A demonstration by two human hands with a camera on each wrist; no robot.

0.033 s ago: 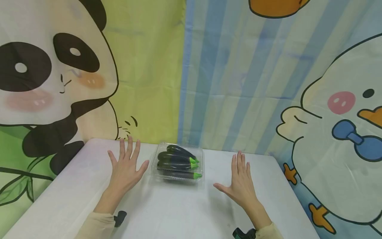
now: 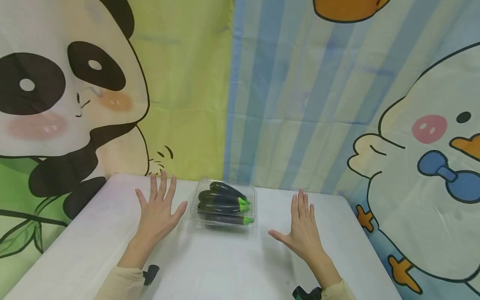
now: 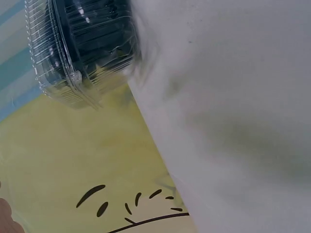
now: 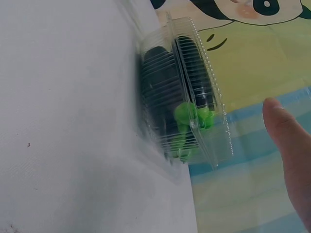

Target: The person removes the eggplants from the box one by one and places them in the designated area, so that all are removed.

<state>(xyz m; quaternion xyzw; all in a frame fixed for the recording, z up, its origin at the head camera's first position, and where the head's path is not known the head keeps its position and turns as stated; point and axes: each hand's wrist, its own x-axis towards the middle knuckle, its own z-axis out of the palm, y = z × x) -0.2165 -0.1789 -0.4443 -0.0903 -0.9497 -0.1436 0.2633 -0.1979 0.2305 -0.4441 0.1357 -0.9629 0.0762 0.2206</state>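
A clear plastic clamshell box (image 2: pixel 249 189) holds several dark eggplants (image 2: pixel 219 207) with green stem ends, lying side by side toward the far edge of the table. To its left, my left hand (image 2: pixel 158 218) is held with fingers straight and spread, its thumb pointing toward the box but apart from it. My right hand (image 2: pixel 303 231) is on the other side, fingers extended and thumb spread toward the box. Both hands hold nothing. The ribbed side of the box (image 3: pixel 99 80) shows in the left wrist view. The right wrist view has the box (image 4: pixel 167 97) beside my right thumb (image 4: pixel 291 150).
The white table (image 2: pixel 225 266) ends just behind the box. Behind it hang cloth backdrops, with a panda (image 2: pixel 112 100) on the left and a white duck (image 2: pixel 423 200) on the right. Dark wrist devices, left (image 2: pixel 151 275) and right (image 2: pixel 307 293), sit at the sleeves.
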